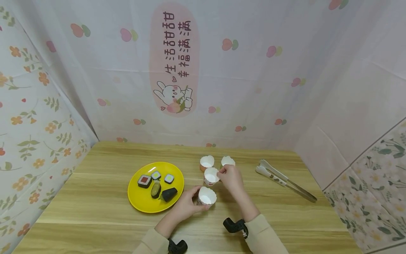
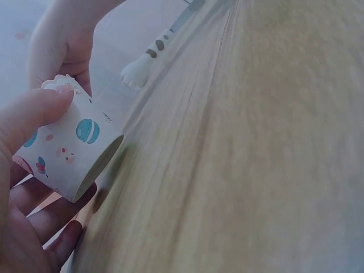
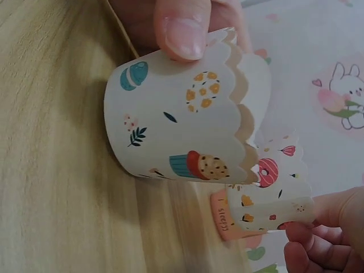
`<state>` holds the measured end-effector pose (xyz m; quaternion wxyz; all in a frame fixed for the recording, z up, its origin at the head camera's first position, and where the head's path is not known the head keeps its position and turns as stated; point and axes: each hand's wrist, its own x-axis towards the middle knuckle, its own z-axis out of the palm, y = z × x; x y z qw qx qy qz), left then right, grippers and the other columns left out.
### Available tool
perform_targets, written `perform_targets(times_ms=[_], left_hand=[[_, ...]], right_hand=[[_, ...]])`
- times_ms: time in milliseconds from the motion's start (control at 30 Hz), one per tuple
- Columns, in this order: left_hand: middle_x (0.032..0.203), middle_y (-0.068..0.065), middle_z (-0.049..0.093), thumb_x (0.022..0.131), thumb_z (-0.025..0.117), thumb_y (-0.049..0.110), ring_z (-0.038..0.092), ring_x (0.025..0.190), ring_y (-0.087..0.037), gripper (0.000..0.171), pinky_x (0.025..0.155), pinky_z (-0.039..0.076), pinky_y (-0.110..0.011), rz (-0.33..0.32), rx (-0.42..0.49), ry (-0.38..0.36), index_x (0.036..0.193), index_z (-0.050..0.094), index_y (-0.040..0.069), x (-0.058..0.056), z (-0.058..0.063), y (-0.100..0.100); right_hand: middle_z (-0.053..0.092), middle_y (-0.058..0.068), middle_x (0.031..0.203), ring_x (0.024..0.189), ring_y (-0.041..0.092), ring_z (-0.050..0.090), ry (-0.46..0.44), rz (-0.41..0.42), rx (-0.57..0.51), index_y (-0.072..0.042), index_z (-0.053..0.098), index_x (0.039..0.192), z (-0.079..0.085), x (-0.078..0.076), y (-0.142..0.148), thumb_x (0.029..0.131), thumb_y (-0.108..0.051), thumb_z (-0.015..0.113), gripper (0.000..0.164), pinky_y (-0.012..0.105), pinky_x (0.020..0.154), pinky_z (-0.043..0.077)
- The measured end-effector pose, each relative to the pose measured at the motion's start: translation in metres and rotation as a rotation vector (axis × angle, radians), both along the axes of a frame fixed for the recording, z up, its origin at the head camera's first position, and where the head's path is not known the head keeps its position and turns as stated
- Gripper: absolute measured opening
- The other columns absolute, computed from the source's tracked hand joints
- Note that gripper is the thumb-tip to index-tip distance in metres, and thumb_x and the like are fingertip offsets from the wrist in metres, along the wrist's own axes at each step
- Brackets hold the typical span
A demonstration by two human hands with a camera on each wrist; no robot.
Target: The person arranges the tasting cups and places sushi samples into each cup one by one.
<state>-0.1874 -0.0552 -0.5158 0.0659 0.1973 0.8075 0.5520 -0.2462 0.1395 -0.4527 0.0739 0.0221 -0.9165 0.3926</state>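
Near the middle of the table my left hand (image 1: 187, 204) holds a white scalloped paper baking cup (image 1: 207, 196), thumb on one side and fingers around the other. Teal macarons and a cupcake are printed on this cup, and its base is tilted just over the wood in the left wrist view. With thumb and fingertips my right hand (image 1: 232, 179) pinches the rim of a second paper baking cup (image 3: 280, 182), printed with a pink donut. Two more baking cups stand just behind: one with an orange lower band (image 1: 207, 163), the other (image 1: 227, 161) partly hidden by my right hand.
A yellow plate (image 1: 139, 201) with several sushi pieces (image 1: 155, 189) lies left of the hands. White-tipped metal tongs (image 1: 285, 181) lie on the right of the wooden table (image 1: 95, 211). Patterned cloth (image 1: 253, 106) hangs behind and along the sides.
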Motion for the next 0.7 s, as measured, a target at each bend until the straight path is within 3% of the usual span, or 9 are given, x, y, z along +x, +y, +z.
perform_targets(times_ms=[300,700], left_hand=[[0.123,-0.001,0.060,0.076,0.081,0.034,0.054,0.113,-0.019,0.068,0.099,0.041,-0.044,-0.015,0.019,0.019,0.132,0.053,0.007,0.000,0.000,-0.001],[0.124,0.002,0.059,0.076,0.082,0.031,0.055,0.112,-0.017,0.068,0.098,0.041,-0.043,-0.025,0.038,0.025,0.134,0.053,0.011,0.001,-0.001,0.000]], right_hand=[[0.059,0.001,0.060,0.050,0.013,0.053,-0.050,0.025,-0.006,-0.003,0.065,0.072,-0.008,-0.001,-0.004,0.079,-0.003,0.067,0.008,0.026,0.046,0.045],[0.058,0.001,0.063,0.052,0.013,0.052,-0.052,0.030,0.019,-0.003,0.065,0.071,-0.018,-0.004,-0.008,0.079,-0.003,0.068,0.008,0.026,0.047,0.045]])
